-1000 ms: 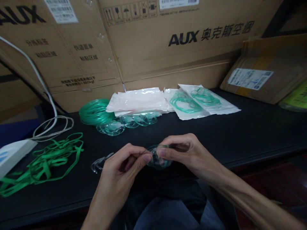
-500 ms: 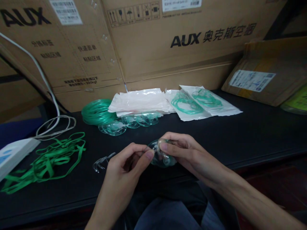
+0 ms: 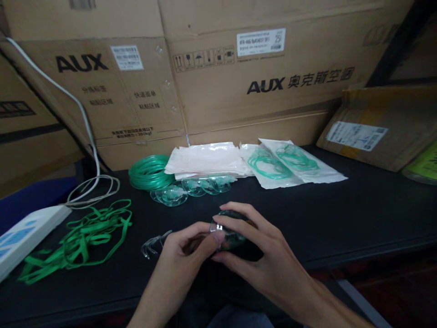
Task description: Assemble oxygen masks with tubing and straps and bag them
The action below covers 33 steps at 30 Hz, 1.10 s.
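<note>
Between my hands, over the table's near edge, is a small see-through green oxygen mask point(image 3: 235, 240). My left hand point(image 3: 184, 257) pinches its left edge, thumb uppermost, beside a small shiny metal piece point(image 3: 219, 227). Curved around the mask from the right, my right hand point(image 3: 264, 248) grips it with thumb and fingers on opposite sides. Much of the mask is covered by the fingers. Just left of my left hand lie several thin, bent, shiny strips point(image 3: 153, 244). More clear green masks point(image 3: 170, 195) lie in a row farther back.
Green tubing point(image 3: 149, 172) is coiled beside white packets point(image 3: 208, 158); bagged green tubing point(image 3: 271, 165) lies to their right. Green elastic straps point(image 3: 82, 241) and a white power strip point(image 3: 32, 232) are at left. Large cardboard boxes point(image 3: 211, 105) stand behind.
My right hand has shifted from a thumb-on-top pinch to fingers spread around the mask. The mask has turned in my hands. The camera view has tilted upward.
</note>
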Tool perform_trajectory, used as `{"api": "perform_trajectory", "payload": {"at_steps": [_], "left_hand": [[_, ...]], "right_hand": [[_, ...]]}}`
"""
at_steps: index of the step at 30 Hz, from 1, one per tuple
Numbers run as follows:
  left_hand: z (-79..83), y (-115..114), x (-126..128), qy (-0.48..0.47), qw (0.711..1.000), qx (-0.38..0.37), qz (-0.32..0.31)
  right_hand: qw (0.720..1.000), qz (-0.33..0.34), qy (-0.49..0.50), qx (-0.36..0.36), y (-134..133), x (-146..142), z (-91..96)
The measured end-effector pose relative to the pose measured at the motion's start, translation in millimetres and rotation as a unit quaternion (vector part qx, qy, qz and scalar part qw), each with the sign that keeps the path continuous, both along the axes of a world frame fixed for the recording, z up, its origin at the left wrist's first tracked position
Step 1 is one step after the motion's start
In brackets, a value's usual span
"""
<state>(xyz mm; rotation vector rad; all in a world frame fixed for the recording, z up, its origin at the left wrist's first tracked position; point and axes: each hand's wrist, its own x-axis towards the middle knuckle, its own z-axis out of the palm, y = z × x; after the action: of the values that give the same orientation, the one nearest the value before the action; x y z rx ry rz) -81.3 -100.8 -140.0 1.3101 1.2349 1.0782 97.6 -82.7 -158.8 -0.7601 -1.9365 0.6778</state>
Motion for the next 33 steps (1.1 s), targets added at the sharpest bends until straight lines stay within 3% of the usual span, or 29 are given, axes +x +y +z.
{"api": "perform_trajectory", "payload": {"at_steps": [6, 14, 18, 20, 24, 26, 33], "left_hand": [[-6.4, -4, -11, -0.021, 1.0, 0.007, 0.012], [-5.1, -7, -13, -0.057, 0.996, -0.056, 0.025], [-1.3, -9, -11, -0.048, 0.998, -0.027, 0.026], [-2.1, -8, -12, -0.027, 0.999, 0.002, 0.038], [-4.5, -6, -15, 0.017, 0.98, 0.108, 0.166], [-4.2, -6, -16, 0.045, 0.965, 0.177, 0.188], [3.0, -13, -10, 0.181, 0.91, 0.367, 0.063]], "right_hand": [[0.999, 0.041, 0.009, -0.014, 3, -1, 1.9], [0.993, 0.105, 0.039, -0.031, 8, 0, 3.0], [0.986, 0.125, 0.051, -0.095, 11, 3, 9.9], [0.977, 0.128, 0.065, -0.156, 12, 5, 13.7], [0.952, 0.144, 0.092, -0.255, 12, 9, 19.2], [0.941, 0.168, 0.102, -0.277, 10, 10, 20.8], [0.904, 0.236, 0.109, -0.339, 8, 11, 22.7]]}}
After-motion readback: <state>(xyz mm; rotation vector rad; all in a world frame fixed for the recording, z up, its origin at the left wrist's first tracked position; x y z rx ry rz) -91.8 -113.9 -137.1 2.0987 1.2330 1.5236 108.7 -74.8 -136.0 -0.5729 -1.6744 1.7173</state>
